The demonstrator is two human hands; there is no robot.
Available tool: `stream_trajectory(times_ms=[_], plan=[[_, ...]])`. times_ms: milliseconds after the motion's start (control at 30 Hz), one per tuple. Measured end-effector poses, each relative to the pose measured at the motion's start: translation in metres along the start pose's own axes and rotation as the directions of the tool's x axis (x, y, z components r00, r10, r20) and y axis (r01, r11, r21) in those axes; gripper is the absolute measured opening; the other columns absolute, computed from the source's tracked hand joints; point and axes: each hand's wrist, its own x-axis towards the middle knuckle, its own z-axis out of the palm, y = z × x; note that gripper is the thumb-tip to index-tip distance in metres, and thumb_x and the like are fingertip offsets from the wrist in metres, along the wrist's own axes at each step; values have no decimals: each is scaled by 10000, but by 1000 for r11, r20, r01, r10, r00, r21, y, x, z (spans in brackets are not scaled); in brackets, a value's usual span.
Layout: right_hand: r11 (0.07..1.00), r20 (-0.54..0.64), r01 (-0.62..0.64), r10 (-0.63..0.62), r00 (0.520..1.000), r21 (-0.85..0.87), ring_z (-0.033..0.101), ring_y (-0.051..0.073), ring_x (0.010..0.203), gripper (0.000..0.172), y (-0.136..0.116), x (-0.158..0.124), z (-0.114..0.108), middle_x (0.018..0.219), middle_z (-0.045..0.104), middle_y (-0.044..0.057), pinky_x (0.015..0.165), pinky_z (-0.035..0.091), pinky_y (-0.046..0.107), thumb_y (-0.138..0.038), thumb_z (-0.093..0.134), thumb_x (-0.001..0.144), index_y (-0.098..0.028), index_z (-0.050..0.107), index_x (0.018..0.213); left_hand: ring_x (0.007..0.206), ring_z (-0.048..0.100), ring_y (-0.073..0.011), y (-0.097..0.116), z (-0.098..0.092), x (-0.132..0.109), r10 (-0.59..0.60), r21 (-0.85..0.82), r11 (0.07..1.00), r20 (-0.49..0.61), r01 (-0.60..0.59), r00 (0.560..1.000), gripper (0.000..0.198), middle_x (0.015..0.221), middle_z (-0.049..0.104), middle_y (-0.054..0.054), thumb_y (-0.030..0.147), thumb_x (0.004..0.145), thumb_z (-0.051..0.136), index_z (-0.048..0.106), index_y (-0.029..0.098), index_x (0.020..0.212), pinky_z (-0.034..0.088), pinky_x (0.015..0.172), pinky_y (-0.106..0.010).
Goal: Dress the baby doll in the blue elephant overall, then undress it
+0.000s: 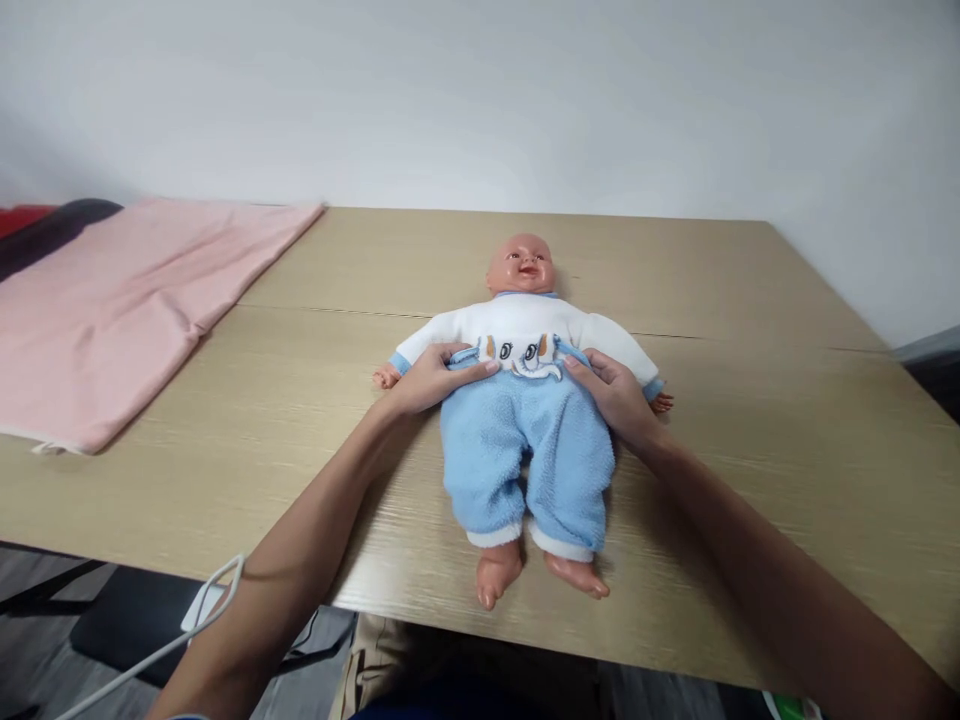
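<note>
A baby doll (523, 262) lies on its back on the wooden table (750, 400), head away from me, feet near the front edge. It wears a white top with an elephant patch and fluffy blue trousers (525, 450). My left hand (431, 378) grips the trousers' waistband on the doll's left side as I see it. My right hand (616, 390) grips the waistband on the other side. The fingers of both hands are closed on the blue fabric at the doll's waist.
A pink cloth (127, 300) is spread over the table's left end. A white cable (187, 630) hangs by my left forearm below the table's front edge. A white wall stands behind the table. Dark chair parts show under the table at left.
</note>
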Motion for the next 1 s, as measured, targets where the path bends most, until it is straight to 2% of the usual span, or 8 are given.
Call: stream_trajectory(times_ms=[100,233,400,500,600,767,900,1000], plan=[[989,81,53,-42,996,-139,565,225,809,585,6,-6,-12,838,643,5,738,515,348,-825,787,983,-254,722,874,816,603,-195,-6,-14,-7,2,-34,999,122,2,992,490,879,692,-27,651,952,880,748,187,871,467,756,-326],[972,75,110,-96,993,-210,639,272,917,550,10,-12,-17,907,696,30,953,595,434,-796,800,982,-264,744,852,1122,697,-276,-11,-26,-18,-15,-99,995,153,31,988,355,1146,793,-76,527,937,897,826,200,1057,551,1016,-377],[988,-4,-81,82,997,133,736,341,1349,491,12,-17,2,1264,841,47,1275,556,527,-766,759,1028,-325,817,1237,1116,720,-254,-17,-10,-19,-93,-408,907,41,102,995,523,1200,800,-70,568,900,960,785,227,1255,583,1020,-370],[943,-28,-171,187,982,286,774,341,1350,536,14,-20,14,1334,856,42,1200,645,549,-773,755,1028,-349,781,1355,1015,714,-244,-21,1,-16,-74,-457,887,-11,61,997,631,1122,792,-63,651,882,979,762,247,1315,589,916,-354],[907,-33,-207,235,972,366,784,325,1340,577,17,-21,19,1397,845,27,1186,664,532,-790,792,998,-362,758,1383,971,685,-248,-24,4,-12,1,-383,924,-60,-24,998,612,1043,768,-60,749,911,912,780,240,1224,568,892,-362],[934,24,-149,150,988,326,755,318,1366,537,13,-14,12,1346,850,6,1217,622,464,-790,821,979,-357,791,1297,841,532,-175,-22,0,-8,129,-197,969,-125,-152,984,470,923,620,-4,644,940,919,757,203,959,450,780,-307],[942,-9,-122,131,991,314,752,295,1069,472,5,-9,-6,1122,829,9,960,639,395,-742,906,911,-326,802,1109,717,394,-134,-21,-3,-7,80,-312,945,-82,-102,993,532,807,458,40,623,882,974,643,207,855,317,653,-287],[965,-25,-66,74,997,253,610,240,807,477,2,-7,-16,909,711,-2,750,534,371,-733,926,871,-296,758,965,767,445,-142,-24,-5,-6,92,-329,938,-61,-107,994,526,857,498,35,591,861,1005,641,215,924,339,680,-278]])
